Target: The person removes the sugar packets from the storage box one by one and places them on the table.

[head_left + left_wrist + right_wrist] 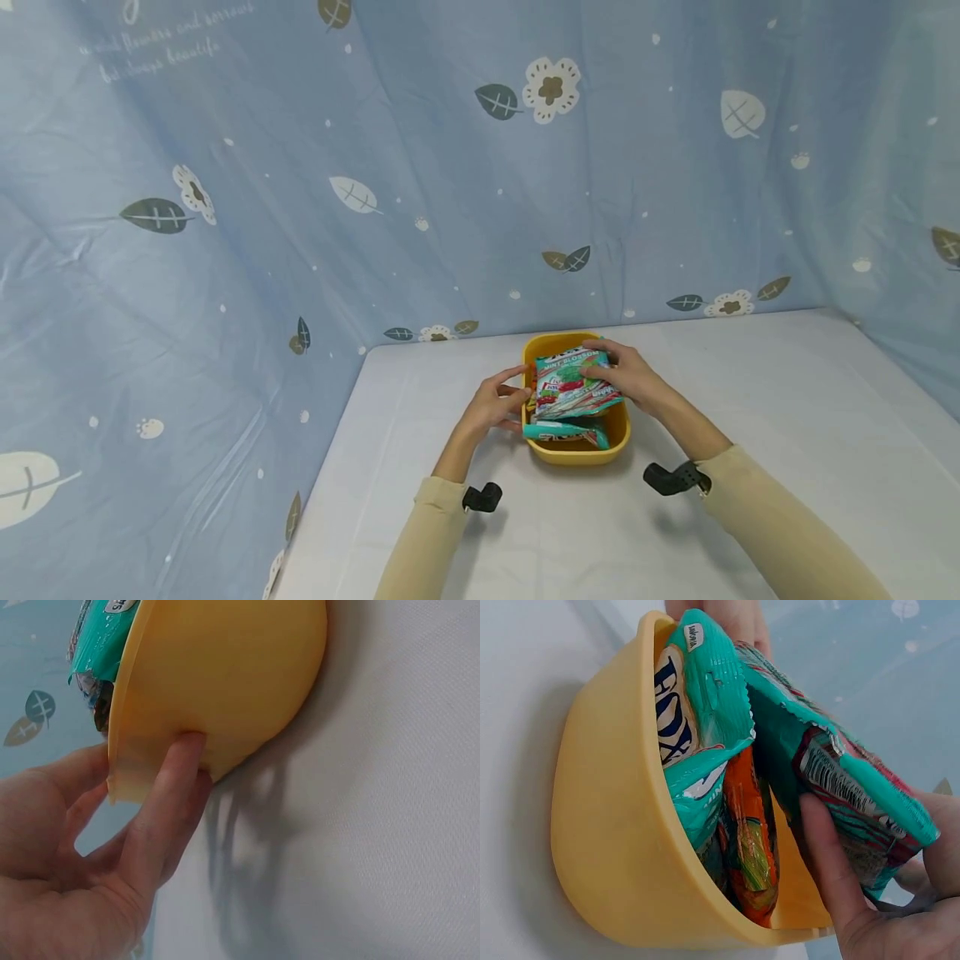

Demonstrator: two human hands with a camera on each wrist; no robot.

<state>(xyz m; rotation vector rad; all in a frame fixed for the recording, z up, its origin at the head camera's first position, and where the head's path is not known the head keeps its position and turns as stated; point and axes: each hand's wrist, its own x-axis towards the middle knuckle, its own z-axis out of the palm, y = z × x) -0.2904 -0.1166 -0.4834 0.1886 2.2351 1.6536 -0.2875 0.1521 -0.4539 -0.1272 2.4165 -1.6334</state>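
Observation:
A yellow plastic tub (576, 457) stands on the white table with candy bags inside. My left hand (491, 406) grips its left side; in the left wrist view the fingers (180, 776) press on the outer wall while the thumb side is at the rim. My right hand (633, 377) holds a teal candy bag (564, 402) marked "Mint Blossom", tilted over the tub's opening. From the right wrist its barcode side (836, 784) shows between thumb and fingers. Below it, another teal bag (712, 682) and an orange packet (746, 802) lie in the tub, partly hidden.
White cloth covers the table (750, 400) around the tub. Behind and to the left hangs a blue curtain (450, 167) printed with leaves and flowers. A black wrist camera (483, 497) sits at the left cuff, another (671, 478) at the right cuff.

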